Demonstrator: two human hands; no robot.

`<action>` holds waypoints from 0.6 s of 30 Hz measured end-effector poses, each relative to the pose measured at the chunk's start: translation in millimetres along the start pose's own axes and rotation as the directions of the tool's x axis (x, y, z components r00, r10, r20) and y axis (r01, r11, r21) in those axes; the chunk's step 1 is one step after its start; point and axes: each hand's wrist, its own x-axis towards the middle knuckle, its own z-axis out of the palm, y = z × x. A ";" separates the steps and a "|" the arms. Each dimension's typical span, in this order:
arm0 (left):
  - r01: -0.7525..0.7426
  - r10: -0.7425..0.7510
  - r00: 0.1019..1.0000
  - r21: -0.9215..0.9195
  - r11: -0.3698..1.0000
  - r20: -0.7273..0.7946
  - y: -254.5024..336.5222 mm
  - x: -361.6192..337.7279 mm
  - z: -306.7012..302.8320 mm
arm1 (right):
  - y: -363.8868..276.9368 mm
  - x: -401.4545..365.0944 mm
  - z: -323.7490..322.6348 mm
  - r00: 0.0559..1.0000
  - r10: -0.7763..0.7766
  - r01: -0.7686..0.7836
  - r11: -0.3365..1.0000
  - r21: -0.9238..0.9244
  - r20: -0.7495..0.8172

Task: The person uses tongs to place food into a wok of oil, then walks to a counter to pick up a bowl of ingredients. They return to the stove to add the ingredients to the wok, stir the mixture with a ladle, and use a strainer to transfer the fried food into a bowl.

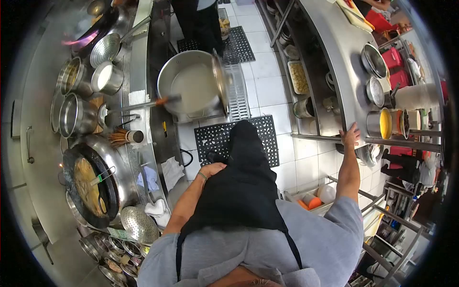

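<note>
My left hand (212, 170) rests against the side of the black apron (229, 196) at my hip, with nothing visible in it; its fingers are partly hidden. On the right, my right hand (351, 136) lies on the edge of the steel counter (334, 62), fingers spread and holding nothing. Near that hand stands a steel pot of yellow liquid (385, 123). A large pot of cloudy liquid (191, 83) stands ahead of me, its lid tilted at the right side.
Along the left run a wok of oil (86, 179), steel pots (76, 115), a perforated ladle (105, 50) and a flame at the far wok. Another person (198, 24) in dark clothes stands ahead. Black mats (205, 141) cover parts of the tiled floor.
</note>
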 end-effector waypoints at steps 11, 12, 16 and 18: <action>0.022 -0.071 0.985 -0.297 0.955 -0.155 35.4 28.8 -16.5 | 1.9 -1.8 -1.6 1.000 -0.007 0.007 1.000 0.020 -0.014; -0.183 0.104 0.967 -0.347 0.920 -0.234 53.3 28.6 5.6 | 2.0 1.0 0.0 1.000 0.014 -0.014 1.000 -0.006 0.002; -0.286 0.045 0.939 -0.703 0.651 -0.341 17.7 96.6 -35.7 | 4.0 6.9 11.9 0.999 0.014 -0.014 1.000 0.017 -0.041; -0.230 0.003 0.949 -0.685 0.691 -0.316 16.1 120.9 -42.8 | 7.5 3.7 10.8 0.999 -0.020 0.023 0.998 0.062 -0.049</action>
